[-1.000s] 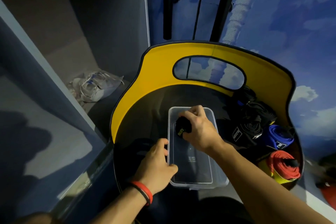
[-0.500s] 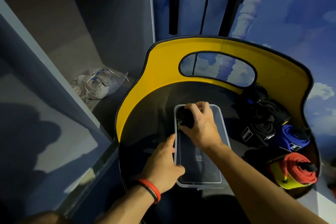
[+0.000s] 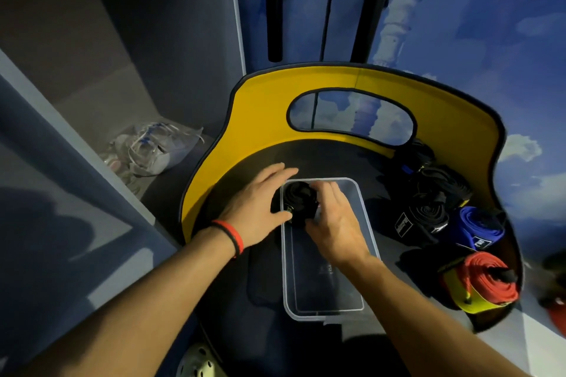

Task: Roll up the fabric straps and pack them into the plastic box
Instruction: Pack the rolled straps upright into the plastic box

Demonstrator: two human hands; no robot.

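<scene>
The clear rectangular plastic box [image 3: 327, 314] sits on the black round seat [image 3: 337, 159]. At the box's far left corner rests the black rolled fabric strap [image 3: 298, 199], with the left hand [image 3: 254, 208] touching its left side and the right hand [image 3: 333, 223] gripping its right side. Right of the box lie black rolled straps [image 3: 425, 214] and a blue rolled strap [image 3: 481, 226], with a red rolled strap [image 3: 487, 281] nearer. Left of the box and behind it, a clear plastic bag [image 3: 153, 150] lies on a shelf.

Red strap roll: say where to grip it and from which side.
Pinch the red strap roll across its wound layers, from above on the plastic box side. The raised chair edge walls off its far side; squeezing the coil should keep it wound.
</scene>
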